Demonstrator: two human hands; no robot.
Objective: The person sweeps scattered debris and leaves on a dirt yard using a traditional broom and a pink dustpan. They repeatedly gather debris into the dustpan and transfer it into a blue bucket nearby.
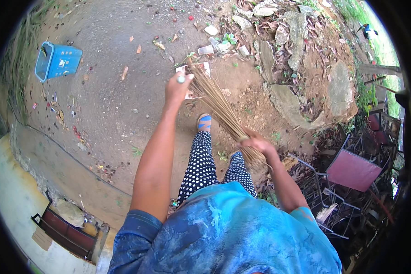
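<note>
In my right hand (256, 141) is the bound part of a stick broom (222, 109), a bundle of long thin brown sticks. The bundle slants from the butt end near my right knee to the tips at upper left. My left hand (179, 85) is beside the tips and holds a small pale green round thing (181, 79), perhaps a cap or lid. Whether its fingers also touch the sticks cannot be told. Behind the tips lies a flat white piece with comb-like edges (206, 67) on the soil, partly hidden by my hand and the broom.
A blue plastic bin (65, 61) lies tipped at upper left. Clear plastic cups (206, 50) lie near broken concrete slabs (287, 102) and dry leaves. Metal-framed chairs (354, 169) are heaped at right. A wall and a dark red bench (68, 229) stand at lower left.
</note>
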